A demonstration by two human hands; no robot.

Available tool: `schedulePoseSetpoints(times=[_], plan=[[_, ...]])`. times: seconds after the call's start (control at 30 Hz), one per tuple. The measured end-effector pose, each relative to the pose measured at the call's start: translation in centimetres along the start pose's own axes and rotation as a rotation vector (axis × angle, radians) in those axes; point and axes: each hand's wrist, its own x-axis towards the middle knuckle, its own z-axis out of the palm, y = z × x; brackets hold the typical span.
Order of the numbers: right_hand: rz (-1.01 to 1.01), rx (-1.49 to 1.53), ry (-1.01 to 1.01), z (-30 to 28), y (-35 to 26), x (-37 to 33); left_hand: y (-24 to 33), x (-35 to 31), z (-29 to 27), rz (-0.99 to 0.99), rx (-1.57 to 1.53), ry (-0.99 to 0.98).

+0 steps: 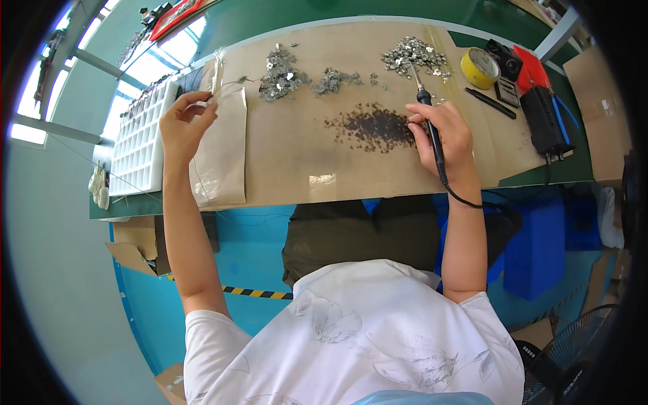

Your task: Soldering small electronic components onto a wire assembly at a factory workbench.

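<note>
Over brown paper (283,155), right hand (453,138) grips soldering iron (439,156), left hand (185,128) seemingly pinches thin wire (197,174); apparent soldering next needs steadiness.

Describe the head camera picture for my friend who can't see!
A person's right hand holds a soldering iron above a paper-covered table; the left hand pinches something unclear. Small grey pieces and brown pieces lie in piles.
</note>
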Motion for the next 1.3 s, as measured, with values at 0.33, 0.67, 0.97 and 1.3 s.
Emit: schedulePoseSetpoints(times=[0.33,0.67,0.97,1.3], plan=[[0.026,0.006,0.042,0.6,-0.4,-0.6,3.0,-2.4,4.1,0.351,-0.400,-0.184],[0.045,0.030,0.024,0.9,0.9,-0.6,5.8,-4.9,9.6,0.312,-0.197,-0.711],[-0.020,0.011,-0.090,1.3,-0.7,-0.6,6.4,-4.9,12.3,0.484,0.044,-0.831],[0.015,-0.067,-0.109,0.2,-1.7,-0.4,11.9,-1.0,16.6,0.304,-0.223,-0.437]])
